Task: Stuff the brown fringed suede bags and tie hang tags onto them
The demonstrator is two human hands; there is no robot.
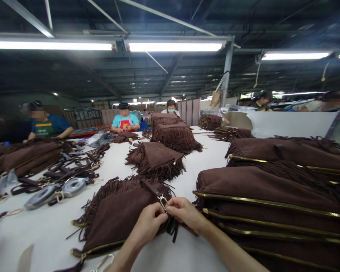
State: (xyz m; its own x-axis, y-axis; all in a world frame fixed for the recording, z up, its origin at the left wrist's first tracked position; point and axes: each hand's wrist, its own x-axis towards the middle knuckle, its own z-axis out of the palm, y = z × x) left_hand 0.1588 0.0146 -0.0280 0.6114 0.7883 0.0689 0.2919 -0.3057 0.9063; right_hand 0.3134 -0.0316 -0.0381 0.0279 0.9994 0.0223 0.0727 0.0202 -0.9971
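Note:
Right in front of me lies a dark brown fringed bag (113, 215) with a gold zip along its near edge. Both hands meet at its right end, around a gold metal clasp (163, 202) on a brown strap (150, 187). My left hand (151, 219) pinches the lower part of the clasp from the left. From the right, my right hand (184, 212) grips the clasp's side with thumb and forefinger. Dark strap ends (174, 228) hang below the fingers. Exactly what the fingertips cover is hidden.
Stacked brown bags (257, 185) with gold zips stand close on my right. Straps with metal hooks (73, 164) and plastic-wrapped coils (75, 186) lie left on the white table (200, 156). Beyond are a fringed bag (158, 155), a tall pile (172, 132) and several co-workers.

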